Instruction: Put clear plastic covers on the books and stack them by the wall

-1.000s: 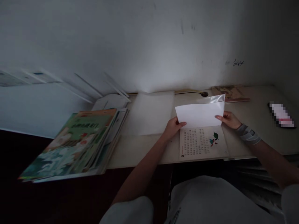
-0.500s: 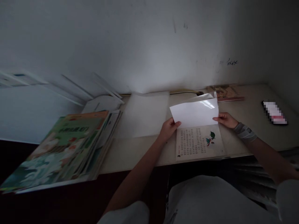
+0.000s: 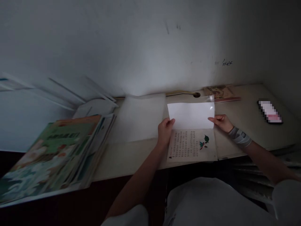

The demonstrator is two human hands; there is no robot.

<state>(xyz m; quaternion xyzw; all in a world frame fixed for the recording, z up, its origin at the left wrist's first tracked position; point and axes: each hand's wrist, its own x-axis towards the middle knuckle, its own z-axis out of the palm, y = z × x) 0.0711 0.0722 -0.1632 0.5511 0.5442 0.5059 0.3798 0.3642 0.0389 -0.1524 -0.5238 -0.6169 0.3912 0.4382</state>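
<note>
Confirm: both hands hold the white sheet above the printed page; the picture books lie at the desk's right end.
Wrong side: the head view shows the picture books at the left end of the desk. The left hand and right hand hold the white sheet above the printed page.

place: home study corner | cues: desk against scuffed wall, stacked children's books, printed page

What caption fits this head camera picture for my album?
Left hand and right hand hold a white sheet above a printed page on the desk.
</note>
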